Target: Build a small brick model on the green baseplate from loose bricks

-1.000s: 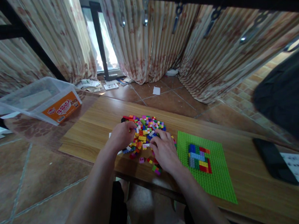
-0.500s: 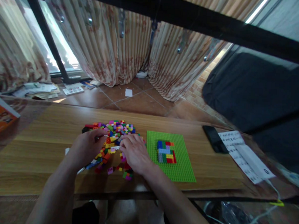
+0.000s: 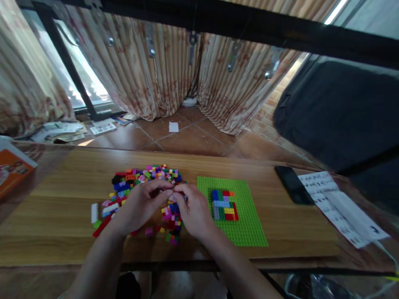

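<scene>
My left hand (image 3: 146, 203) and my right hand (image 3: 194, 207) meet fingertip to fingertip above a heap of colourful toy bricks (image 3: 153, 171). Both are closed in a pinch; whatever sits between the fingers is too small and covered to make out. Right of my right hand lies a green studded baseplate (image 3: 247, 228), with a flat block of joined bricks (image 3: 223, 205) in blue, red, yellow, green and grey on it. Left of my left wrist are a white brick (image 3: 94, 213) and a long red brick (image 3: 103, 226). The hands hide the heap's middle.
A black phone (image 3: 294, 185) lies at the table's right, beside a printed paper sheet (image 3: 342, 208) with a white cable. An orange box (image 3: 4, 172) stands at the far left. The wooden table (image 3: 55, 218) has its front edge close to me.
My hands have come together at the fingertips; the left moved right. The white piece seen at my right fingers is now hidden. The view has shifted slightly.
</scene>
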Available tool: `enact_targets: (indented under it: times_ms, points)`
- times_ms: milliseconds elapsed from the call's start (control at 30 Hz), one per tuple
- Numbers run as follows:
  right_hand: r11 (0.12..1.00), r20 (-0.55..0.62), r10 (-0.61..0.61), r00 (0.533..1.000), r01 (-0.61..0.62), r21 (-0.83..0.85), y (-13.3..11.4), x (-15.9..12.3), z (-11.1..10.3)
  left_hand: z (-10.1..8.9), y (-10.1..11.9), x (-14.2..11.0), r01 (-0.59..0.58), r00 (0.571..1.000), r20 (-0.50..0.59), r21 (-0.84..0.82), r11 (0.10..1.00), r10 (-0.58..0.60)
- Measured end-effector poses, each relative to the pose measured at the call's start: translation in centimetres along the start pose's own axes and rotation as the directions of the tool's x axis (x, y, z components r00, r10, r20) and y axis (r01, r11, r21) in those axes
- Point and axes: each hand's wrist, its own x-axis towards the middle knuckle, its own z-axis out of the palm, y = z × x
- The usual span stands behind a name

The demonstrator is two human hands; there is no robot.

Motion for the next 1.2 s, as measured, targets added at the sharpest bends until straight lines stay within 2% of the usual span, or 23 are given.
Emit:
enact_targets:
  times_ms: [133,267,400,500,600,733,933,1100,1200]
  points:
    - [0.99,-0.014,0.103,0.995,-0.101,0.097,0.4,-0.2,-0.1,0.9,-0.9,0.1,0.113,0.993,-0.003,-0.182,0.977,-0.115]
    - [0.979,-0.026,0.138,0.99,-0.132,0.153,0.6,-0.2,0.0,0.8,-1.0,0.1,0.094,0.993,-0.043,-0.222,0.97,-0.106]
    - [0.972,-0.029,0.167,0.986,-0.159,0.175,0.6,-0.3,0.0,0.9,-0.6,0.2,0.077,0.99,-0.084,-0.333,0.94,-0.11]
    - [0.976,0.005,0.144,0.989,-0.143,0.165,0.8,-0.4,0.1,1.5,-0.6,0.3,0.085,0.977,-0.145,-0.411,0.908,-0.157]
    - [0.977,0.059,0.14,0.988,-0.148,0.153,0.9,-0.5,0.1,2.4,-0.6,0.4,0.089,0.972,-0.145,-0.494,0.865,-0.183]
    - [0.977,0.045,0.154,0.987,-0.159,0.145,0.9,-0.6,0.0,3.5,-0.3,0.4,0.095,0.955,-0.183,-0.561,0.822,-0.235]
    - [0.988,0.082,0.142,0.986,-0.146,0.047,1.1,-0.8,-0.1,3.7,-0.1,0.5,0.115,0.945,-0.209,-0.508,0.854,-0.252]
    - [0.995,0.145,0.101,0.984,-0.101,-0.005,1.6,-0.9,-0.6,3.3,-0.1,0.1,0.163,0.954,-0.154,-0.455,0.875,-0.258]
    - [0.996,0.116,0.09,0.989,-0.089,-0.013,2.2,-0.7,-1.4,3.1,-0.3,-0.3,0.193,0.958,-0.133,-0.362,0.912,-0.256]
